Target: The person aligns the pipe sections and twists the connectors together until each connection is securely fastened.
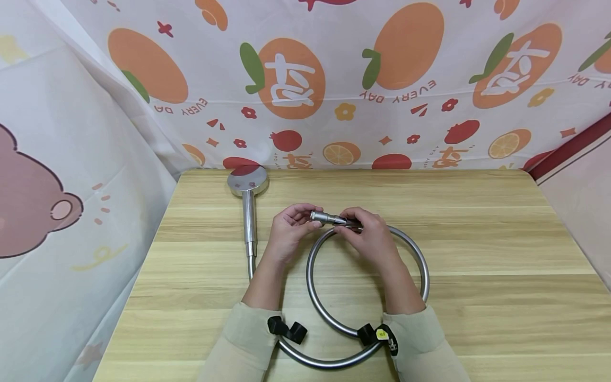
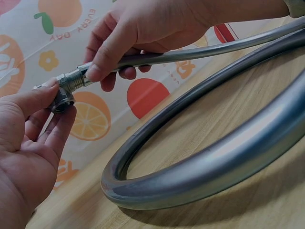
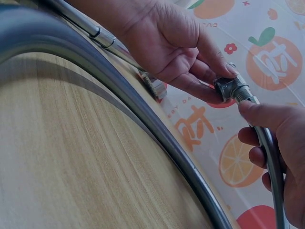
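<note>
My left hand (image 1: 291, 231) pinches a small metal tee-shaped pipe fitting (image 2: 63, 98) between thumb and fingers. Its threaded outlet meets the end of a grey metal shower hose (image 2: 190, 54). Close by, my right hand (image 1: 369, 233) grips the hose just behind that end, thumb along the connector. Whether the thread is engaged cannot be told. The hose lies in a loop on the wooden table (image 1: 477, 254), partly hidden under both forearms. A chrome shower head (image 1: 249, 212) lies to the left with hose running from its handle.
Behind the table's back edge hangs a white cloth (image 1: 343, 127) with orange and fruit prints. Another pale cloth (image 1: 95, 201) with a pink cartoon figure hangs at the left. Black wrist straps (image 1: 288, 330) sit over the beige sleeves (image 1: 245, 339).
</note>
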A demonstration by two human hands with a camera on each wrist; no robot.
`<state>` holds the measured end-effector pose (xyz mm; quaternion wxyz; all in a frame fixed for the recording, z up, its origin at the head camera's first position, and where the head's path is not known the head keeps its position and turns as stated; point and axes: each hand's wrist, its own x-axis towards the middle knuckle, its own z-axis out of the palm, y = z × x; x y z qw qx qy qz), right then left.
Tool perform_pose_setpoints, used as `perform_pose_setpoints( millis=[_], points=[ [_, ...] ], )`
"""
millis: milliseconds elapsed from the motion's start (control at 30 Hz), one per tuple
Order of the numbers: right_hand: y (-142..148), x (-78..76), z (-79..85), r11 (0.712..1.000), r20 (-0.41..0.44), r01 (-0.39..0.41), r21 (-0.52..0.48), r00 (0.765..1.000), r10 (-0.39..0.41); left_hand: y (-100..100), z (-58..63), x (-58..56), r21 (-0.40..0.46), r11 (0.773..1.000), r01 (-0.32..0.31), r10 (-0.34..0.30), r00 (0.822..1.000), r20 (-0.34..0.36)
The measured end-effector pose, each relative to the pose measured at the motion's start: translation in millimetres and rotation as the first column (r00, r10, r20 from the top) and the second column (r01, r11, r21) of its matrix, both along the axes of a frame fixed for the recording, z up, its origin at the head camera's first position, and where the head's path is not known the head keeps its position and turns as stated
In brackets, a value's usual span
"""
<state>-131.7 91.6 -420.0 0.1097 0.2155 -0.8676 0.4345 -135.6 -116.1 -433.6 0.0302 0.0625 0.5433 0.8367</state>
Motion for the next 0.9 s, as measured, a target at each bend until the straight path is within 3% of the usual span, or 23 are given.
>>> perform_pose_setpoints(
  millis=[300, 900],
  points=[
    [0.4, 2.1, 3.2, 0.997, 0.031, 0.034, 0.072, 0.999, -0.037, -0.2, 0.9, 0.3, -0.016, 1.0, -0.004, 0.004, 1.0, 0.001],
    [-0.8, 1.2, 1.3, 1.0, -0.041, 0.0, -0.024, 0.999, -0.001, -0.4, -1.2, -0.7, -0.03, 1.0, -0.002, 0.001, 1.0, -0.016]
  ],
)
